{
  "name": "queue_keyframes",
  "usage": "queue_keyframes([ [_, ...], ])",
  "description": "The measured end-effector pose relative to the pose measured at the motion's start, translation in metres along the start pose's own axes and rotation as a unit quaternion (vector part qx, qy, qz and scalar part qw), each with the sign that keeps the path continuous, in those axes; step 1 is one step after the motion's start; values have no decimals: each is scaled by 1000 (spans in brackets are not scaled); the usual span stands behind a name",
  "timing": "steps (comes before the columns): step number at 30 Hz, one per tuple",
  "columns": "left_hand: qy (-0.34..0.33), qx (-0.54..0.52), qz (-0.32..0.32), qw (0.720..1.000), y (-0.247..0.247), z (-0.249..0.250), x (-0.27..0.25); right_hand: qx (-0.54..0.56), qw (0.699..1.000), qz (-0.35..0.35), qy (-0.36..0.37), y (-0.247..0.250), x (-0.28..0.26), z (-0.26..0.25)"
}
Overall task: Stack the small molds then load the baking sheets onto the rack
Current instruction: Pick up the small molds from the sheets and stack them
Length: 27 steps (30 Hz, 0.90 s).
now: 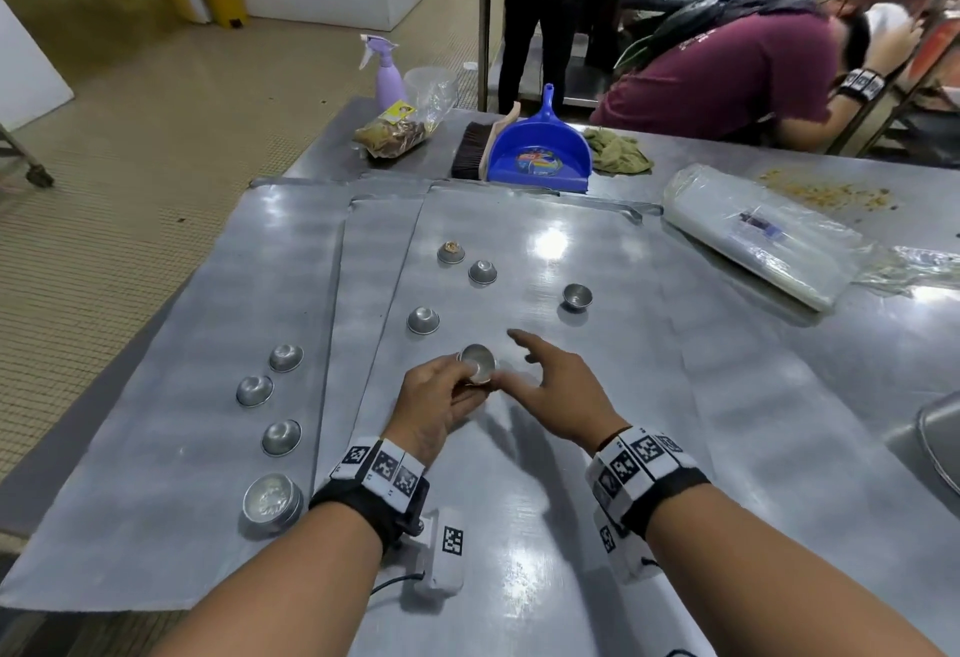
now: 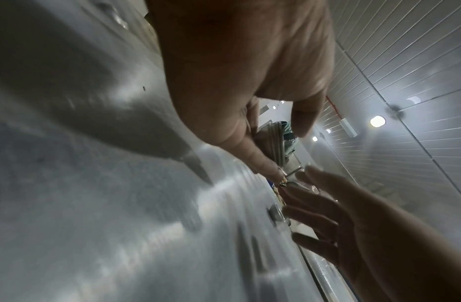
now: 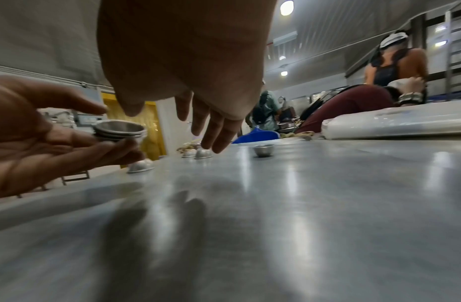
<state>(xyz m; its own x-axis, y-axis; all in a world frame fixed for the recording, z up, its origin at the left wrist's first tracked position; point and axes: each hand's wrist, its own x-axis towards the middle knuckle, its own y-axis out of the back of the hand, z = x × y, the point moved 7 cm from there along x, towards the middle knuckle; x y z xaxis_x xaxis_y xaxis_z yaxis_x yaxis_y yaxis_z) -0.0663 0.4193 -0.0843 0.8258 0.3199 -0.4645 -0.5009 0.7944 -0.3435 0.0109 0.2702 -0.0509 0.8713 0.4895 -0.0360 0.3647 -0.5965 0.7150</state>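
My left hand (image 1: 447, 396) holds a short stack of small metal molds (image 1: 477, 361) rim-up between thumb and fingertips; the same stack (image 3: 120, 130) shows in the right wrist view. My right hand (image 1: 550, 378) hovers just right of it, fingers straight and spread, holding nothing. Loose molds lie on the overlapping baking sheets (image 1: 597, 396): an upright one (image 1: 577, 295) ahead to the right, upturned ones (image 1: 423, 319) (image 1: 482, 271) ahead, and a dirty one (image 1: 450, 252) farthest. Several more upturned molds (image 1: 285, 357) line the left sheet (image 1: 156, 448), with a larger round tin (image 1: 272, 502) nearest me.
A blue dustpan (image 1: 540, 149) and brush (image 1: 470, 149), a green rag (image 1: 618, 152), a spray bottle (image 1: 387, 76) and a snack bag (image 1: 395, 134) sit at the table's far edge. A roll of plastic bags (image 1: 753, 235) lies right. People (image 1: 727, 79) work behind.
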Motion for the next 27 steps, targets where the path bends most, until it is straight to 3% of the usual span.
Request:
queue_keyframes([
  [6,5,62,18,998,-10,-4,22,-69,990,53,-108,52,41,56],
  [10,12,70,9,997,-21,-5,33,-117,984,48,-126,71,77,71],
  [18,23,77,0,997,-20,-1,45,-175,975,-38,-132,46,127,104],
  [27,29,64,-3,997,-21,-4,40,-151,977,-9,-147,42,106,98],
])
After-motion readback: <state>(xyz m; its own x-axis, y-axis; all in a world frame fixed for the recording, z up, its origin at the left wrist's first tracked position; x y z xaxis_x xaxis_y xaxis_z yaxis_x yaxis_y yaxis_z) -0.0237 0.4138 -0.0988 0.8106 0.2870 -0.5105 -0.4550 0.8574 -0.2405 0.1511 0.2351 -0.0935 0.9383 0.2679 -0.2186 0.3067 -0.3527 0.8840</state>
